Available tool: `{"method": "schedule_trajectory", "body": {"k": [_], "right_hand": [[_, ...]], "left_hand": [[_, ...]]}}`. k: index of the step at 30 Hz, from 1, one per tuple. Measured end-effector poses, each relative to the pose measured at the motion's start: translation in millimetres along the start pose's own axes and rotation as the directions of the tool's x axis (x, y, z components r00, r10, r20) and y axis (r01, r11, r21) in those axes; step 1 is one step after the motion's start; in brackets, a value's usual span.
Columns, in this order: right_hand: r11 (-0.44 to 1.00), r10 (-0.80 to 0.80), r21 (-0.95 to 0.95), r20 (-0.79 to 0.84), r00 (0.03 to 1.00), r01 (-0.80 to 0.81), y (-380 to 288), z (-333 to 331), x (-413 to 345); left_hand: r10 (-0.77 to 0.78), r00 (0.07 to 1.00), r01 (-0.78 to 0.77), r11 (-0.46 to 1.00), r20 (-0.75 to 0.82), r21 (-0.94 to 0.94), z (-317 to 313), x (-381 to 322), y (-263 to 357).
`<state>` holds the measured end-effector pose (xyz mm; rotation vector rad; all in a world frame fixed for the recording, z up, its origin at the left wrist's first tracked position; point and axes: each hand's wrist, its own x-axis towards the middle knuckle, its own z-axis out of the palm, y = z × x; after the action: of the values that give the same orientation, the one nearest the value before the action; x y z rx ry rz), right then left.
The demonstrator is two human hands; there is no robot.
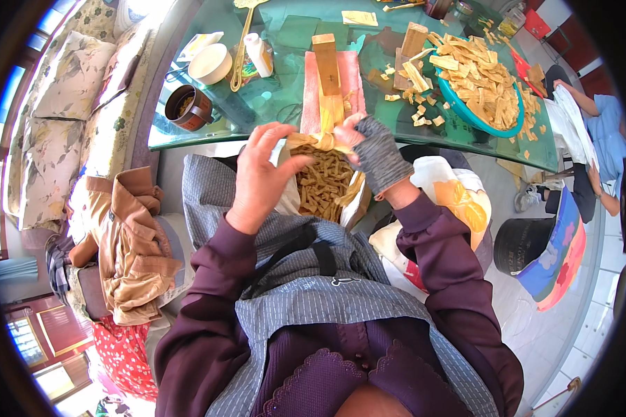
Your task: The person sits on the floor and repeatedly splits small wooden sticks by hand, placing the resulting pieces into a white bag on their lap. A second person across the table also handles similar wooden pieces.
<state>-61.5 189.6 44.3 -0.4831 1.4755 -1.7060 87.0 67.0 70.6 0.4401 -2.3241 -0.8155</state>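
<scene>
A folded, pale yellow strip (pixel 313 141) of flat dried material spans the gap between my hands at the table's front edge, with a twist or knot in its middle. My right hand (pixel 350 136), in a grey knitted fingerless glove (pixel 380 154), pinches its right end. My left hand (pixel 263 169) is at the other end, thumb and fingers spread around it; no grip shows. More strips (pixel 332 112) run beneath a wooden block (pixel 327 65) on a pink towel (pixel 310 86). Below my hands, a white-edged bag or container (pixel 288 195) holds many twisted yellow pieces (pixel 321 182).
A teal basin (pixel 451 104) heaped with flat yellow pieces (pixel 477 83) stands on the glass table (pixel 229 136), right. Small wooden blocks (pixel 413 39) are beside it. At left are a metal mug (pixel 193 114), white bowl (pixel 210 64) and white bottle (pixel 258 54). Another person (pixel 608 122) sits at far right.
</scene>
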Motion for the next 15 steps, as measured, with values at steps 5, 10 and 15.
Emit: {"method": "schedule_trajectory", "body": {"k": [5, 10, 15], "right_hand": [[0.761, -0.422, -0.417, 0.263, 0.868, 0.497, 44, 8, 10], [0.703, 0.011, -0.676, 0.322, 0.947, 0.221, 39, 11, 9], [0.662, -0.295, -0.561, 0.415, 0.861, 0.497, 51, 23, -2]], "left_hand": [[-0.04, 0.949, -0.007, 0.989, 0.314, 0.149, 21, -15, 7], [0.164, 0.943, -0.237, 0.942, 0.289, 0.238, 31, -14, -25], [0.402, 0.877, -0.476, 0.809, 0.264, 0.345, 23, -7, -57]]}}
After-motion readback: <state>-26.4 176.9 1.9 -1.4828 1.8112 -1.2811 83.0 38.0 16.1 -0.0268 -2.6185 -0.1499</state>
